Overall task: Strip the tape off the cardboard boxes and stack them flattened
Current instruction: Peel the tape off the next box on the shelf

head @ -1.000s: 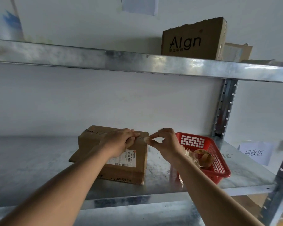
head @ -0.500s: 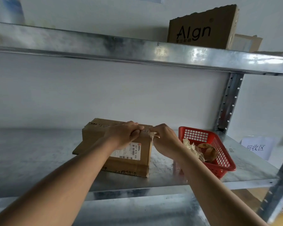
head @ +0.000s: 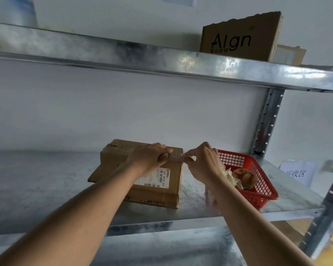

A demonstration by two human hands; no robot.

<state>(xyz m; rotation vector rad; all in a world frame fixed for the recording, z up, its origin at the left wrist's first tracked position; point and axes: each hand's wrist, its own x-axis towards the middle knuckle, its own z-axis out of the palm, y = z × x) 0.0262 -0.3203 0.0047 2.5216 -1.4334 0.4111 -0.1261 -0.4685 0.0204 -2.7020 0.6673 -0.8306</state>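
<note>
Your left hand [head: 152, 160] presses the brown cardboard box [head: 142, 169] steady while your right hand [head: 202, 162] pinches the clear tape strip [head: 178, 158] to peel.

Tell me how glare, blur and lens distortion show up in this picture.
Head view: bright glare patches on the upper shelf edge at right; the wide lens bows that edge and tilts the upright; the paper sign and frame at far right are smeared; the tape between the left hand and right hand is too soft to trace; the box label reads fairly sharp.
</note>
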